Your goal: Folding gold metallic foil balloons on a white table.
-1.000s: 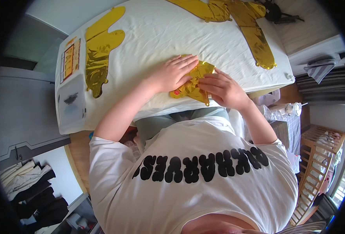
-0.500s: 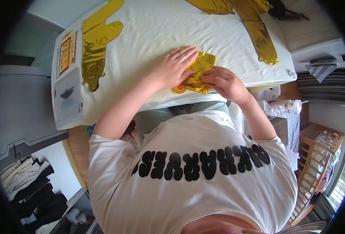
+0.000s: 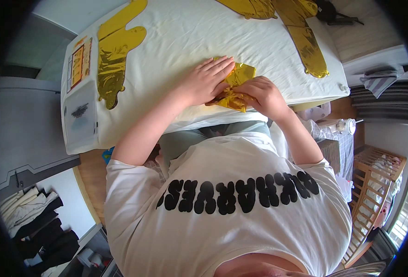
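Observation:
A folded, crinkled gold foil balloon (image 3: 242, 74) lies near the front edge of the white-covered bed. My left hand (image 3: 207, 82) rests flat on its left part, fingers stretched out and pointing away to the right. My right hand (image 3: 262, 94) pinches the balloon's right side, fingers curled with the thumb hidden. Part of the foil is covered by my hands. At the far left of the bed, another flat gold foil balloon (image 3: 116, 51) is spread out. A long gold foil balloon (image 3: 308, 46) and a further gold one (image 3: 252, 7) lie at the far right.
On the bed's left edge are a printed orange-and-white sheet (image 3: 79, 64) and a clear plastic pouch (image 3: 81, 115). A black strapped item (image 3: 331, 14) sits beyond the far right corner. To my right stand a small cloth-covered table (image 3: 345, 143) and a wooden crib (image 3: 375, 184).
My right hand has shifted slightly left and turned over the foil, drawing it closer to my left hand. The foil's lower left part is more bunched. My left hand stays nearly in place.

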The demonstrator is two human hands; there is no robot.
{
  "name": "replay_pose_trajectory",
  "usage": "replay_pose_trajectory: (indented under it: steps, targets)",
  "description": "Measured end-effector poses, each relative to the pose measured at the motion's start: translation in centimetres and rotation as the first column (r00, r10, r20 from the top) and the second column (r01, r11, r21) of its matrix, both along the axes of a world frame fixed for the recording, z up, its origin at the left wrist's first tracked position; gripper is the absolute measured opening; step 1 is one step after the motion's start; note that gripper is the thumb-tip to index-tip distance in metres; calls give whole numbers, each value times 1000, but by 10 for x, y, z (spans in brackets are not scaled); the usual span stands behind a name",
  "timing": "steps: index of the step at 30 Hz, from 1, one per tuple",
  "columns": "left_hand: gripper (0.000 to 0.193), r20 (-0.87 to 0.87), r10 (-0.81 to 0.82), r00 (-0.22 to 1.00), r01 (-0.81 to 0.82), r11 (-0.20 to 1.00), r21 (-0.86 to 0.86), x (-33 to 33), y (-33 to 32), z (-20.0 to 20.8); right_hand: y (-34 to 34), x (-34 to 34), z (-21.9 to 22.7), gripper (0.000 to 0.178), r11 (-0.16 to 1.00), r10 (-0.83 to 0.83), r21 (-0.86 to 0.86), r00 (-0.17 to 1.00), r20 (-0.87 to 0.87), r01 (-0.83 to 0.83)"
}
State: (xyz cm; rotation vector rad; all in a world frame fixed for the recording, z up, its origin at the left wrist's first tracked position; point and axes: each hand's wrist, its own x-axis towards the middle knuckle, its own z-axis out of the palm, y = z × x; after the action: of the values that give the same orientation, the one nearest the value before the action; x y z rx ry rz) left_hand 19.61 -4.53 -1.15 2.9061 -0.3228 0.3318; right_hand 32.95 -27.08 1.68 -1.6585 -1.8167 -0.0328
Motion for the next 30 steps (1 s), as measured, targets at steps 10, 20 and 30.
replay_pose_trajectory:
  steps: [10, 20, 30]
  targets:
    - [91, -115, -38, 993, 37, 999, -6, -1, 5, 9, 22, -11, 19, 23, 928, -342, -252, 899, -274, 276]
    - [89, -15, -55, 998, 46, 933, -357, -3, 5, 12, 32, -10, 25, 47, 885, -409, -352, 870, -276, 305]
    - [19, 87, 406, 910, -238, 681, -692, -66, -41, 19, 22, -14, 31, 41, 900, -373, -362, 857, -355, 242]
